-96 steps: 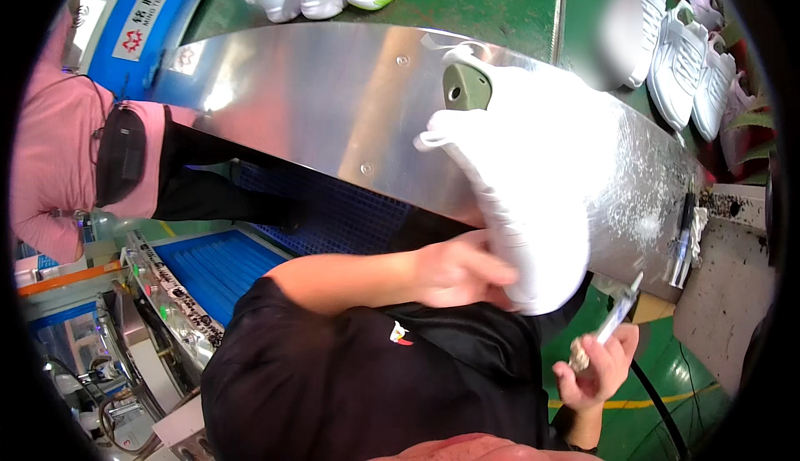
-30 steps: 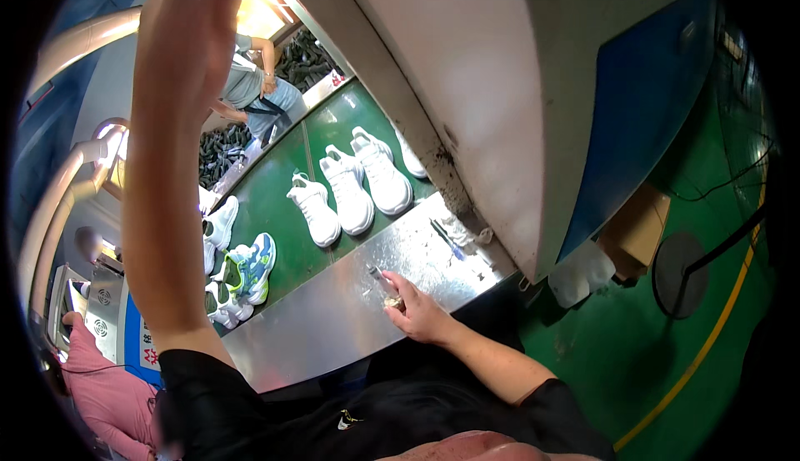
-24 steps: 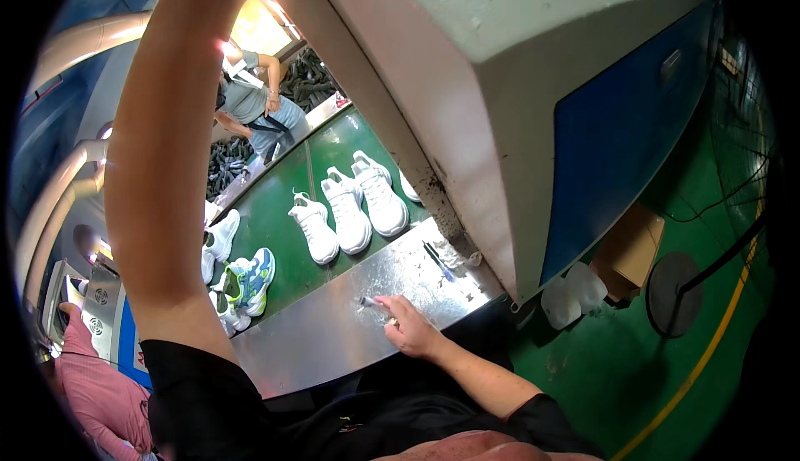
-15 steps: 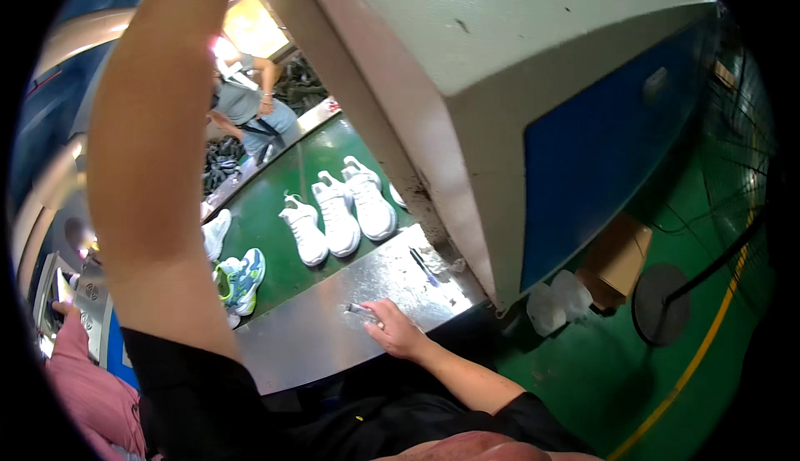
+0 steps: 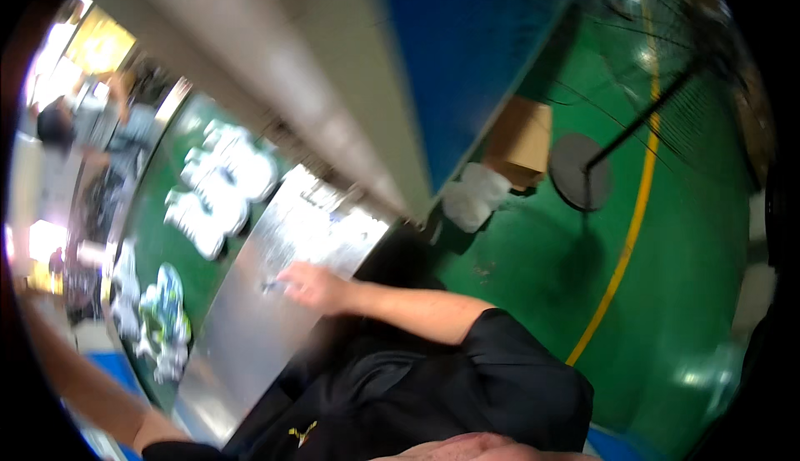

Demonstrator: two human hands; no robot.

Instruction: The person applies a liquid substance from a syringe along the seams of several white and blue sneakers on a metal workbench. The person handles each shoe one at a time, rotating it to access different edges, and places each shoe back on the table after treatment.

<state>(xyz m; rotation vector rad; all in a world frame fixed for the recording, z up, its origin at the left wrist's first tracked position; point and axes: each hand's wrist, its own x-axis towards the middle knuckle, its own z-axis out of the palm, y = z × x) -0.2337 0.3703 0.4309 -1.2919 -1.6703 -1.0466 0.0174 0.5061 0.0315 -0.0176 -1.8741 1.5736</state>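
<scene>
Leftmost, the bare left forearm rises from a short black sleeve and runs out past the rim, taking the left hand with it, so I cannot tell whether that hand is open or closed. Above it, a blurred co-worker in a grey top leans near the green surface. On that smooth surface stand a blue-and-lime sneaker and, farther up, a cluster of rounded white sneakers with chunky soles. Alongside runs the metal bench, shiny and pale-speckled at its upper end. Over it the slim tool pokes leftward from the right hand, whose fingers are curled around it; its tip is too blurred to make out. A small yellow-and-white emblem marks the black shirt. Right of the hands come a pale machine housing with a flat blue panel, a crumpled whitish bundle, a brown cardboard box, and a round dark stand base.
</scene>
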